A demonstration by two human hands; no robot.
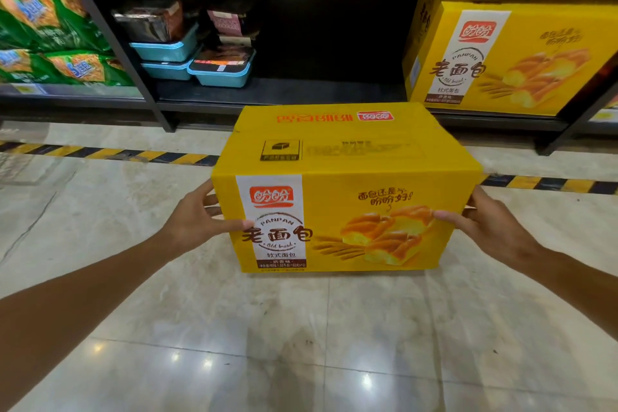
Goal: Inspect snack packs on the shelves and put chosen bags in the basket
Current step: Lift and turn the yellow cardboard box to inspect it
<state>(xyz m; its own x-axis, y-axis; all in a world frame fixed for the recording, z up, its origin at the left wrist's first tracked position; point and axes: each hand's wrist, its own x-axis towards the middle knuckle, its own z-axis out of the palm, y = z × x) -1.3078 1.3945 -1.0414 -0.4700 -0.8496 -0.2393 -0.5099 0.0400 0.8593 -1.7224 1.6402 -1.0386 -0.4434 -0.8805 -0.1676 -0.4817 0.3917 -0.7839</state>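
A yellow bread carton (347, 157) printed with a bread picture and a white label strip is held in front of me above the tiled floor. My left hand (197, 217) grips its left side, thumb across the front face and fingers round the edge. My right hand (485, 221) grips its right side the same way, thumb on the front. A second, matching yellow carton (521, 53) stands on the low shelf at the right. No basket is in view.
A dark low shelf (284, 94) runs across the back. Green snack bags (50, 30) fill its left bay, and blue tray packs (220, 70) are stacked beside them. A yellow-and-black striped tape line (100, 152) crosses the marble floor before the shelf.
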